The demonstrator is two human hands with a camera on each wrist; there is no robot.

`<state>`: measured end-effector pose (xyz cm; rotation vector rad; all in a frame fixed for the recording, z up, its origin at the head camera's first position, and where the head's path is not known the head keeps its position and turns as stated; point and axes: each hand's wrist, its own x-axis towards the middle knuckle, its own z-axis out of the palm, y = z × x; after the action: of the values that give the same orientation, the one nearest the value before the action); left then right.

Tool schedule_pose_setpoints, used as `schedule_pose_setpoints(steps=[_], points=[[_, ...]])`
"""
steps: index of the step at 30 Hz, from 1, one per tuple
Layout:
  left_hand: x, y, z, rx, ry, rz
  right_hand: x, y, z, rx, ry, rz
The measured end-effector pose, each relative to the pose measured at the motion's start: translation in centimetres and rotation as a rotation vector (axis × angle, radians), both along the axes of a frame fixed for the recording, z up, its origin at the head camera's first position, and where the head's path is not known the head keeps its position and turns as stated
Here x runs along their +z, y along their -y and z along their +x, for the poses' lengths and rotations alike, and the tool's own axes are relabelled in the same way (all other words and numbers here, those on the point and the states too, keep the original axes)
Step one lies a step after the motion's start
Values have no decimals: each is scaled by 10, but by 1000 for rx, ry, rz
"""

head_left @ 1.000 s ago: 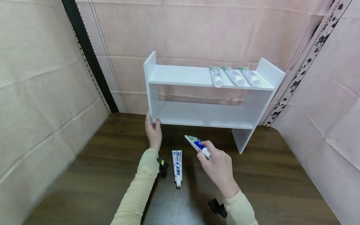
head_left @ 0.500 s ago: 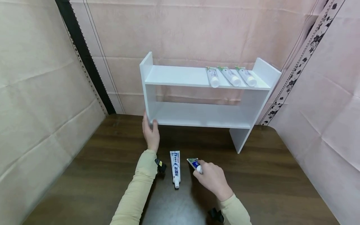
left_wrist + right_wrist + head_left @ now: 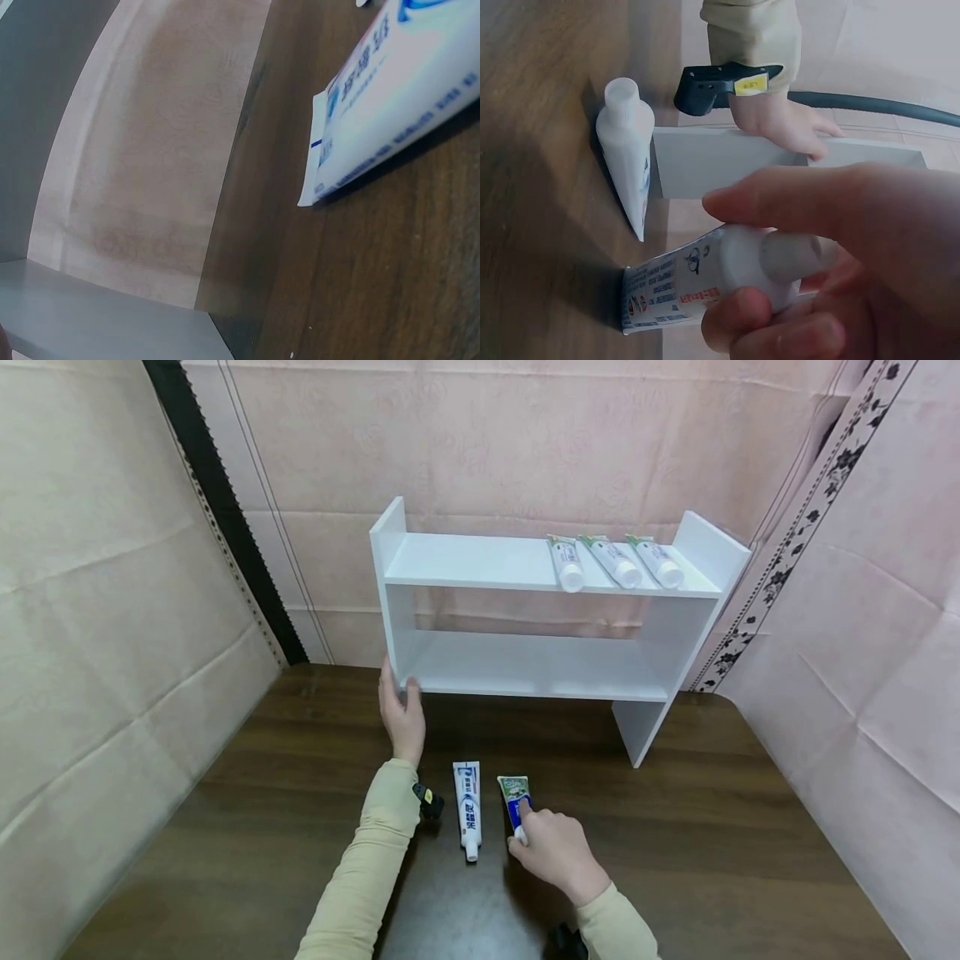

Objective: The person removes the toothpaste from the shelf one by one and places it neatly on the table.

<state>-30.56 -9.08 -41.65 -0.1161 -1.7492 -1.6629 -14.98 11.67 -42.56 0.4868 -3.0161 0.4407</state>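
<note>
1. On the bench (image 3: 300,827), in front of the white shelf (image 3: 472,558), a green-and-blue tube (image 3: 513,790) is now held low; a second ago it was held higher, nearer the shelf's lower board.
2. By the right grip (image 3: 557,853), the tube is clamped near its cap (image 3: 791,255) between thumb and fingers, so it has not been let go.
3. Since half a second ago, the tube has been turned from a leftward slant to point almost straight at the shelf (whether its flat end fully touches the bench cannot quite be told).
4. Beside it, just apart, a white-and-blue tube (image 3: 468,806) is left untouched; the two are now nearly parallel.
5. At the shelf's lower left side, the panel is clasped by the left grip (image 3: 403,722), unmoved; the shelf is presumably being steadied.
6. Along the top board, three tubes (image 3: 615,565) are left as they were, so the change is judged to be confined to bench level.
</note>
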Motion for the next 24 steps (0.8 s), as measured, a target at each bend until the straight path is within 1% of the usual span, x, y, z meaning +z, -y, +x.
schedule_pose_setpoints(steps=[1, 2, 8, 9, 11, 14, 17, 24], points=[[-1, 0, 0, 3, -1, 0, -1, 0, 0, 4, -7, 5], [-3, 1, -3, 6, -1, 1, -3, 0, 0, 5, -11, 7], [-24, 4, -25, 20, -13, 8, -15, 2, -2, 14, -84, 27], [-25, 4, -27, 24, -12, 8, -16, 2, -2, 13, -89, 30], [-28, 4, -28, 31, -12, 4, -20, 2, -3, 2, -81, 42], [-29, 4, -28, 39, -12, -1, -23, 2, -3, -24, -13, 57], [-29, 3, -27, 40, -17, -1, -26, 2, -2, -26, 21, 86], [-27, 3, -27, 32, -22, 12, -30, 1, -4, -24, 27, 108]])
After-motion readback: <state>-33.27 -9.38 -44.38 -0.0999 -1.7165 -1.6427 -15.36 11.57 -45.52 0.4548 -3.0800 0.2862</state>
